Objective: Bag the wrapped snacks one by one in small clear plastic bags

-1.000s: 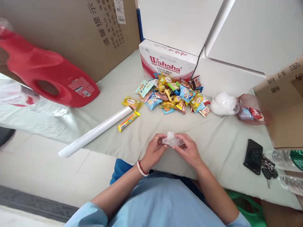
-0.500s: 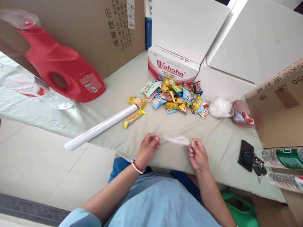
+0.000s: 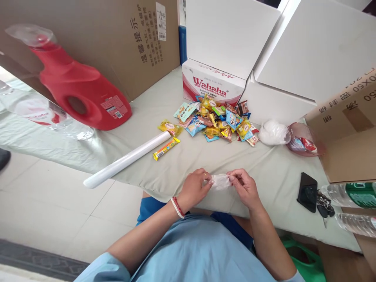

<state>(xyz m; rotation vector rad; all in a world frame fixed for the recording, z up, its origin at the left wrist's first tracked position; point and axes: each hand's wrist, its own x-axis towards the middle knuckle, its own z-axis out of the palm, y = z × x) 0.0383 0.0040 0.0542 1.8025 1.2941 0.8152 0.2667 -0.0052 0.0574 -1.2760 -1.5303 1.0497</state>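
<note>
1. A small clear bag (image 3: pixel 221 181) (thin plastic, crumpled) is held just above the near edge of the table (image 3: pixel 273 172), about at the middle of that edge.
2. The left hand (image 3: pixel 195 188) pinches the left end of the bag, fingers closed on it; a ring is on one finger and bead bracelets are on the wrist.
3. The right hand (image 3: pixel 245 188) pinches the right end, fingertips together on the plastic.
4. Further back, toward the far edge, lies a pile of snacks (image 3: pixel 217 119) in colourful wrappers.
5. Left of the pile a white roll (image 3: pixel 126 160) lies slanted, its end over the left edge, with a yellow bar (image 3: pixel 166 148) just beside it.
6. A red jug (image 3: pixel 79 92) lies at the far left.
7. Right of the pile is a white wad (image 3: pixel 273 132), then a pink bowl (image 3: pixel 305 140).
8. Near the right edge lie a phone (image 3: pixel 307 192) and keys (image 3: pixel 325 205), touching.
</note>
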